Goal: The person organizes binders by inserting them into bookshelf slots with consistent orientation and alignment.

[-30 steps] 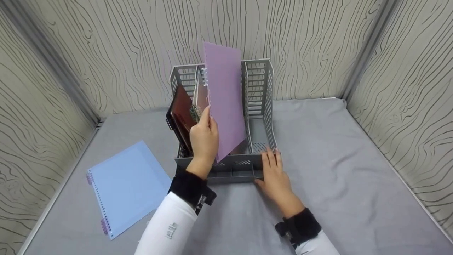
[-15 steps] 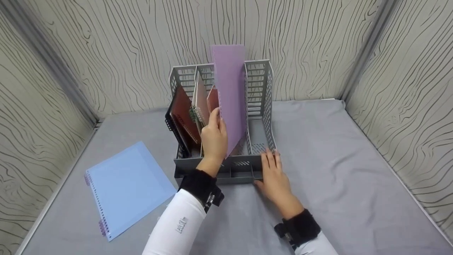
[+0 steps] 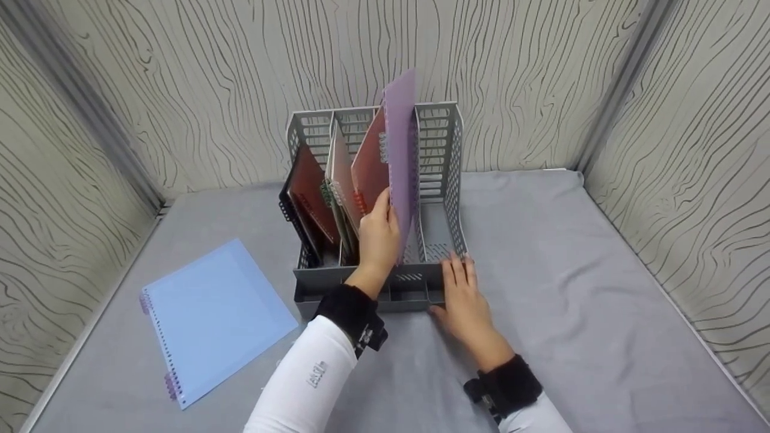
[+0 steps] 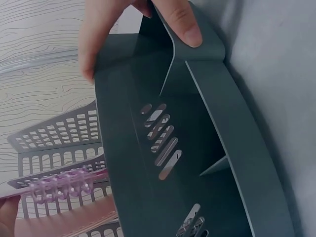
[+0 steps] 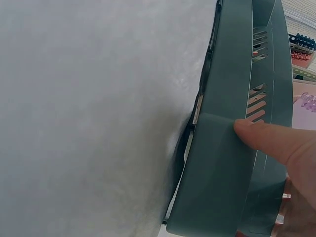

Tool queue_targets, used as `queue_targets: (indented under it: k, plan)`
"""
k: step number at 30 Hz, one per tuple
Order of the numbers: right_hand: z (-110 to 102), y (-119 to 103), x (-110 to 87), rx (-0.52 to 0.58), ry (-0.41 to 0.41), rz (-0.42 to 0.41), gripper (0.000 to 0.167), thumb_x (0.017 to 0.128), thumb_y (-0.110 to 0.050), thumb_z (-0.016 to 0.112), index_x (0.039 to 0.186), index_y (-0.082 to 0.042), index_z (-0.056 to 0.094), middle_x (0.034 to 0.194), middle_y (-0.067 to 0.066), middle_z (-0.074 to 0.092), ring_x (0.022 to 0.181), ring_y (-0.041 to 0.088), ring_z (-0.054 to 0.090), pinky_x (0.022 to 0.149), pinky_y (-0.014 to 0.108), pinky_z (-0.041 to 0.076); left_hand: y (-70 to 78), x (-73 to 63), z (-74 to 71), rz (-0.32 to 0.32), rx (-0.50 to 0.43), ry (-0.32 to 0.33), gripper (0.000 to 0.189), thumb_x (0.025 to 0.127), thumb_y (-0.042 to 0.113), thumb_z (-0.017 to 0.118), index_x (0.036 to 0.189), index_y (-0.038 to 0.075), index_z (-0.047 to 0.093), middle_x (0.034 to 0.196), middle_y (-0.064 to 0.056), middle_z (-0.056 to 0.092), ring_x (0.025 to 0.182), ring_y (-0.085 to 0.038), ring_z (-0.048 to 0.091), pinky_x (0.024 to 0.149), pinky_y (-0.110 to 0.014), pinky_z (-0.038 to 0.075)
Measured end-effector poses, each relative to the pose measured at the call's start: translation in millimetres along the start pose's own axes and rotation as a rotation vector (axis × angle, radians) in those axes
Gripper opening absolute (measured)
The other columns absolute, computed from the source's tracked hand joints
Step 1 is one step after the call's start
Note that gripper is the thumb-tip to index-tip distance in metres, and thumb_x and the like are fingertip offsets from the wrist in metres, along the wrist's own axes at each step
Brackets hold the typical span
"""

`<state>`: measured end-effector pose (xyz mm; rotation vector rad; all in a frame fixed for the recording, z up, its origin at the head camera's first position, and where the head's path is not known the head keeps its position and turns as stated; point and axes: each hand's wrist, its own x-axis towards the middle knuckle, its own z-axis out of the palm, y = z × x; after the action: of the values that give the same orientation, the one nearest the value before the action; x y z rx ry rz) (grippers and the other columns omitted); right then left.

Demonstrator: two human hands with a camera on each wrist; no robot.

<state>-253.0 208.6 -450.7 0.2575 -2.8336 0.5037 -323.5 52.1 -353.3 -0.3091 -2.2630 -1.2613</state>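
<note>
My left hand (image 3: 379, 240) grips a purple loose-leaf notebook (image 3: 402, 144) by its ring-bound edge. The notebook stands nearly upright in the grey file organizer (image 3: 361, 275), just left of the divider beside the rightmost compartment. Its clear purple rings (image 4: 61, 185) show in the left wrist view. At the organizer's front right corner, my right hand (image 3: 466, 307) holds the low front tray, thumb on the outer face and fingers over the wall behind. Left of the purple notebook lean a red-ringed notebook (image 3: 370, 162), a pale pink one (image 3: 341, 171) and dark brown ones (image 3: 313, 186).
A blue loose-leaf notebook (image 3: 219, 319) with purple rings lies flat on the grey cloth (image 3: 571, 300) to the left. The organizer's rightmost compartment (image 3: 438, 228) shows its bare floor. Wood-grain patterned panels (image 3: 240, 72) stand behind and at both sides.
My left hand has moved right with the purple notebook, turning it more edge-on against the divider. The red-ringed notebook has come into view. My right hand stays on the organizer's corner.
</note>
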Motion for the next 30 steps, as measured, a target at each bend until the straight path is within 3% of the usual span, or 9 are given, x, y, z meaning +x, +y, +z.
queue_targets:
  k: [4,10,19,30]
  plan:
    - [-1,-1,-0.3,-0.003,-0.017,0.004,0.090,0.071,-0.024,0.082,0.141,0.000,0.031,0.149,0.018,0.022,0.138,0.039,0.009,0.069,0.042,0.054,0.1,1.1,-1.4,-0.046,-0.002,-0.013,0.033,0.097,0.006,0.046,0.130,0.001,0.051,0.104,-0.017,0.066,0.089,-0.024,0.066,0.076,-0.037,0.053]
    - [0,-1,-0.2,0.005,-0.017,0.006,0.090,0.071,-0.023,0.082,0.141,-0.002,0.031,0.149,0.017,0.022,0.138,0.039,0.008,0.074,0.045,0.052,-4.8,2.9,-1.4,-0.036,-0.054,0.033,0.031,0.096,0.004,0.048,0.126,0.000,0.054,0.106,-0.017,0.066,0.092,-0.025,0.065,0.078,-0.037,0.052]
    - [2,-2,-0.6,0.020,-0.022,0.013,0.090,0.070,-0.022,0.082,0.141,-0.003,0.030,0.150,0.017,0.021,0.138,0.039,0.008,0.071,0.045,0.053,-18.9,-4.5,9.1,-0.056,-0.111,0.052,0.034,0.092,-0.002,0.050,0.126,-0.003,0.055,0.116,-0.021,0.061,0.103,-0.028,0.061,0.085,-0.037,0.050]
    - [1,-2,-0.4,-0.015,-0.003,-0.006,0.091,0.069,-0.023,0.083,0.140,-0.001,0.031,0.150,0.017,0.021,0.137,0.040,0.010,0.073,0.044,0.053,-27.3,-9.1,14.6,-0.107,-0.112,-0.009,0.037,0.092,-0.003,0.048,0.129,0.002,0.053,0.116,-0.020,0.061,0.104,-0.030,0.060,0.085,-0.041,0.050]
